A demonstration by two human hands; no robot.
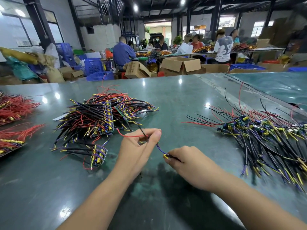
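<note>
Hands, left (137, 146) and right (186, 161), pinch one wire lead (159, 149); carton (136, 69) print blurred.

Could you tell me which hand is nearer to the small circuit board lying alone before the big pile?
Left. The left hand sits just right of the small circuit board; the right hand is farther right, beyond it.

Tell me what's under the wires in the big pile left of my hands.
Green circuit boards lie under the wires; their edges, lined with yellow parts, show on the pile's right. The wires cover how many boards are stacked and the table beneath.
</note>
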